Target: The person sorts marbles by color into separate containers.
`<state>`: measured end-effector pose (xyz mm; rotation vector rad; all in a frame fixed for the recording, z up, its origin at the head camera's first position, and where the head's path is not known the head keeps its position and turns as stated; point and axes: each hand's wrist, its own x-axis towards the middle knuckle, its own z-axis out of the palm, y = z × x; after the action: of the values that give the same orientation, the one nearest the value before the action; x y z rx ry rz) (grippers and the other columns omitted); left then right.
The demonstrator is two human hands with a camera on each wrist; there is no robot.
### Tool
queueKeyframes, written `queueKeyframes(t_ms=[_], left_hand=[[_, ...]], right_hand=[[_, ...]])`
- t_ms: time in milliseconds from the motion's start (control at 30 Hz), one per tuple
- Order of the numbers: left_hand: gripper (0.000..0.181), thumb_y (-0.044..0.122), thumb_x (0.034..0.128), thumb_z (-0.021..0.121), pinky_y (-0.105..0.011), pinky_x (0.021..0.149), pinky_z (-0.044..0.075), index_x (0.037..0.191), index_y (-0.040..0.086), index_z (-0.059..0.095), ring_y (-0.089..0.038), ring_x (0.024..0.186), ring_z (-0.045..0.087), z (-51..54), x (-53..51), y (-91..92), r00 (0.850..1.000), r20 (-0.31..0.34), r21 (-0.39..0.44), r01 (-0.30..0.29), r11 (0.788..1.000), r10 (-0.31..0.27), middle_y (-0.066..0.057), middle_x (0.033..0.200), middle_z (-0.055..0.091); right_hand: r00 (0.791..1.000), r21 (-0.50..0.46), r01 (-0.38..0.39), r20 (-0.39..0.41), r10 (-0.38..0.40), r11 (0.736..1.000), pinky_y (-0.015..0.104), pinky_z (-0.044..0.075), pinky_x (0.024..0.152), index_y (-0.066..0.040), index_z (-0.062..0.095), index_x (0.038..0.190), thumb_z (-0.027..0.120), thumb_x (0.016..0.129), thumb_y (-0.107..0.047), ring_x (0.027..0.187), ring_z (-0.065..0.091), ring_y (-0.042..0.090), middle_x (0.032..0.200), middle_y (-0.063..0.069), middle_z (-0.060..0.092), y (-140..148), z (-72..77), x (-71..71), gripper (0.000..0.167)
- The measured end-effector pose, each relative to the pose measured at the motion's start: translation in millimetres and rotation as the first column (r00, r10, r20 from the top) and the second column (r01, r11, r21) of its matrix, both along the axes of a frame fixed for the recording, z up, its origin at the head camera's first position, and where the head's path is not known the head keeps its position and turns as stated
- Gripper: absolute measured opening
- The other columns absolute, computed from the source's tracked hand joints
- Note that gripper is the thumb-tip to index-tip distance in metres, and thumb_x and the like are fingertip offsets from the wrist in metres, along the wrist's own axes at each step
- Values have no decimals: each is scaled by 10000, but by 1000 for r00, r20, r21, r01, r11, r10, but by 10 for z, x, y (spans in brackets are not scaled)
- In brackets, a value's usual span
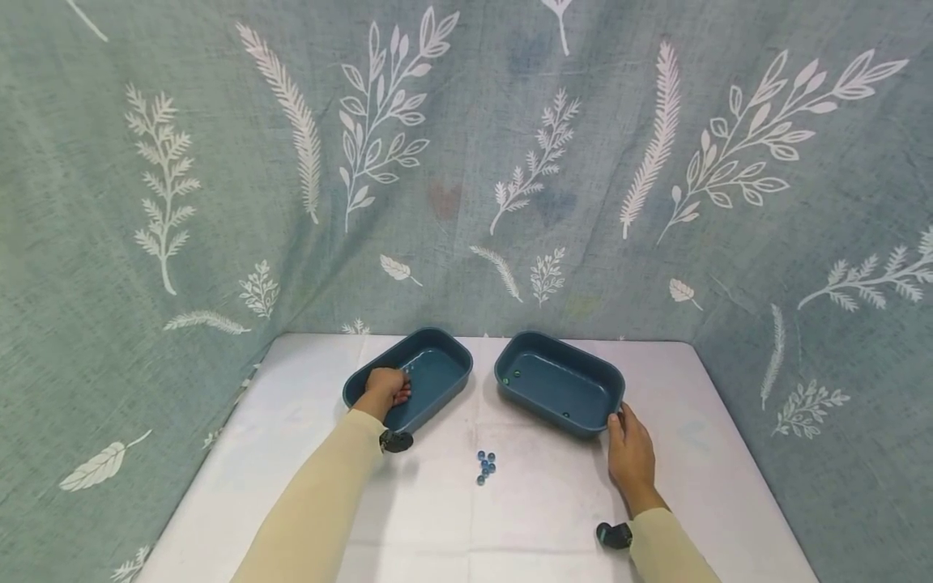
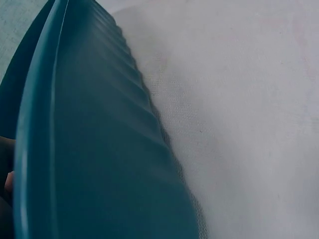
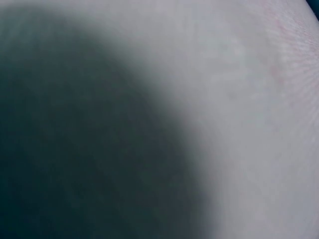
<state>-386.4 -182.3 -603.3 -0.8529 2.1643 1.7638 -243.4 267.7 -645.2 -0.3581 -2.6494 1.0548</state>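
Observation:
My left hand reaches into the left dark blue tray, its fingers curled low near the tray floor. A few tiny shiny marbles lie by its fingertips; whether any sit inside the fingers is hidden. The left wrist view is filled by the outer wall of that tray, and only a sliver of a finger shows. At the near right corner of the right dark blue tray, my right hand holds the rim. That tray contains greenish marbles and a dark one.
Several blue marbles lie in a small cluster on the white tablecloth, in front of and between the trays. Grey-green leaf-patterned fabric rises behind and on both sides. The right wrist view is mostly a dark blur over the cloth.

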Motion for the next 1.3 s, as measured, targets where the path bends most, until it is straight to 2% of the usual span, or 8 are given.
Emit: queueKeyframes(t_ms=[167, 333, 467, 667, 867, 933, 1133, 1300], left_hand=[[55, 24, 884, 577, -304, 561, 588, 886, -19, 610, -155, 558, 652, 9, 37, -11, 1000, -12, -10, -17, 1000, 17, -76, 704, 639], [81, 22, 863, 561, -306, 549, 588, 915, -19, 608, -153, 547, 650, 7, 120, -40, 998, -62, -1, -35, 999, 35, -85, 728, 642], [182, 38, 867, 580, -314, 588, 595, 1021, -52, 612, -157, 567, 662, 90, 172, -14, 995, -97, 48, -13, 999, 17, -96, 766, 649], [286, 80, 913, 586, -310, 642, 598, 1156, -66, 623, -150, 614, 672, 273, 299, 78, 986, -162, 57, 53, 997, -44, -106, 832, 648], [344, 100, 957, 581, -266, 629, 587, 1268, -47, 590, -155, 675, 672, 518, 477, 236, 956, -264, 89, 160, 983, -132, -187, 987, 654], [330, 107, 967, 578, -264, 632, 585, 1261, -44, 593, -167, 702, 676, 587, 536, 289, 946, -285, 94, 190, 977, -157, -205, 1024, 649], [290, 154, 978, 595, -298, 680, 590, 1227, 8, 618, -199, 773, 681, 705, 699, 382, 927, -314, 138, 256, 957, -203, -234, 1105, 632], [280, 152, 970, 611, -307, 688, 589, 1218, 25, 629, -213, 770, 679, 761, 857, 437, 923, -315, 157, 282, 946, -223, -243, 1110, 630]], right_hand=[[1000, 1, -2, -3, 2, 1000, 565, 229, 1118, -23, 329, 1494, 238, 1045, -498, 1359, 331, 414, 1452, 212, 435, -14, 12, -3, 659], [1000, 16, -3, 0, 3, 1000, 571, 241, 1111, -17, 337, 1489, 241, 1047, -493, 1348, 344, 419, 1440, 217, 446, -16, -18, 15, 657], [1000, 22, 6, -15, -6, 1000, 583, 245, 1103, -9, 349, 1480, 252, 1051, -477, 1341, 348, 432, 1432, 227, 452, 9, -12, 30, 642], [1000, 22, 5, -10, -5, 1000, 586, 242, 1101, -4, 345, 1481, 244, 1051, -477, 1342, 342, 438, 1439, 234, 441, 32, -7, 35, 647], [1000, 11, 9, -9, -9, 1000, 578, 234, 1108, -7, 343, 1482, 251, 1051, -475, 1346, 338, 433, 1439, 233, 441, 34, 36, 35, 642], [1000, 9, 13, -5, -13, 1000, 577, 232, 1110, -9, 343, 1483, 251, 1049, -483, 1350, 335, 433, 1442, 232, 438, 32, 45, 30, 649], [1000, -7, 14, 6, -14, 1000, 576, 224, 1114, -18, 335, 1490, 244, 1046, -498, 1358, 324, 428, 1451, 227, 429, 7, 35, 13, 660], [1000, -14, 9, 11, -8, 1000, 575, 220, 1116, -27, 329, 1495, 236, 1043, -510, 1360, 323, 421, 1452, 220, 430, -4, 25, -4, 668]])
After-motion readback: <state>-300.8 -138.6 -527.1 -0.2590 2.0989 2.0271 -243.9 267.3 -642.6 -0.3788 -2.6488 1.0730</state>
